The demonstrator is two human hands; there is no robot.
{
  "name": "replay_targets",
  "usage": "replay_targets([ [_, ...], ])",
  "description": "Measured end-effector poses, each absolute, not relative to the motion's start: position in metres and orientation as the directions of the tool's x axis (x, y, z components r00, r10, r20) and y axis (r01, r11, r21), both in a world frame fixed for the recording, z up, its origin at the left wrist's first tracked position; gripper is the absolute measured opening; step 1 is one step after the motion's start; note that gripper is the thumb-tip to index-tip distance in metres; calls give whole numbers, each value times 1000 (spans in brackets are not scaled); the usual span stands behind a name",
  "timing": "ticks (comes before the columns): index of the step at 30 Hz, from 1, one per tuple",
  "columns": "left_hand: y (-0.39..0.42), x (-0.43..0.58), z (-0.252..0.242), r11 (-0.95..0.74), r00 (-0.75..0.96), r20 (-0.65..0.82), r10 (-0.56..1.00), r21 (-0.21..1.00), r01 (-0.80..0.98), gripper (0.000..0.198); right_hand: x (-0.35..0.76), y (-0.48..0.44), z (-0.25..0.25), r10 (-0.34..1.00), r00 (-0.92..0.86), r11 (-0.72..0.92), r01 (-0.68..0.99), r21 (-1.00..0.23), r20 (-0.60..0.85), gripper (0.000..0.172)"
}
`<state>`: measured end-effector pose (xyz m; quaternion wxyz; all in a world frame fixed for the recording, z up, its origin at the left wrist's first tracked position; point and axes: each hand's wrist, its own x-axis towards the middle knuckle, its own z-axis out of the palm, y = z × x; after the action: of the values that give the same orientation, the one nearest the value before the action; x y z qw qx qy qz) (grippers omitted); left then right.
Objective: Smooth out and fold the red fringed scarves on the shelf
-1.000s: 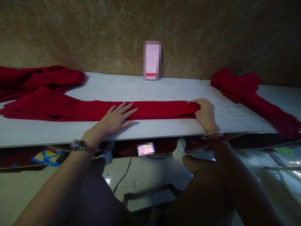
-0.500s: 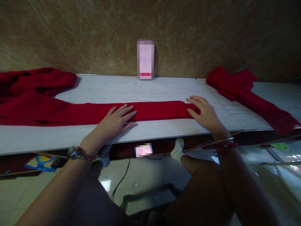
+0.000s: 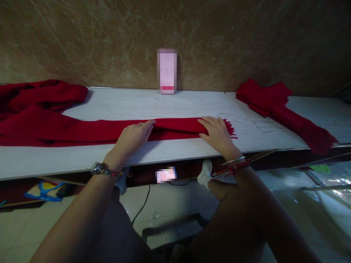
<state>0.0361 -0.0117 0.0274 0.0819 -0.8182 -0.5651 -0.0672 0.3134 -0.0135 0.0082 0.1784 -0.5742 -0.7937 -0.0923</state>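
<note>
A long red scarf lies lengthwise on the white table, a raised crease running along it between my hands. My left hand is closed on the cloth, fingers pressed together at its upper part. Over the right end rests my right hand, fingers somewhat apart on the fabric, with the thumb set below them. Past that hand, the fringe spreads onto the tabletop. At the left, the scarf's cloth widens into loose layers beside a bunched red heap.
Another folded red scarf lies at the right, its fringe reaching the front edge of the white table. A blurred-out pink phone-like object leans against the brown marbled wall. Below are a shelf and a black cable.
My right hand has shifted left onto the scarf, and the fringe shows beyond it. My left hand has gone from spread flat to closed on the cloth. A crease has risen between them.
</note>
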Motion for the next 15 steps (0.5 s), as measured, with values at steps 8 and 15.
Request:
replay_targets([
  [8,-12,32,23,-394,393,237,888,-45,918,42,361,1,12,860,-31,132,978,-163,509,51],
  [15,-14,36,23,-426,415,247,876,-9,904,40,385,-3,16,907,-215,306,927,-217,362,58],
])
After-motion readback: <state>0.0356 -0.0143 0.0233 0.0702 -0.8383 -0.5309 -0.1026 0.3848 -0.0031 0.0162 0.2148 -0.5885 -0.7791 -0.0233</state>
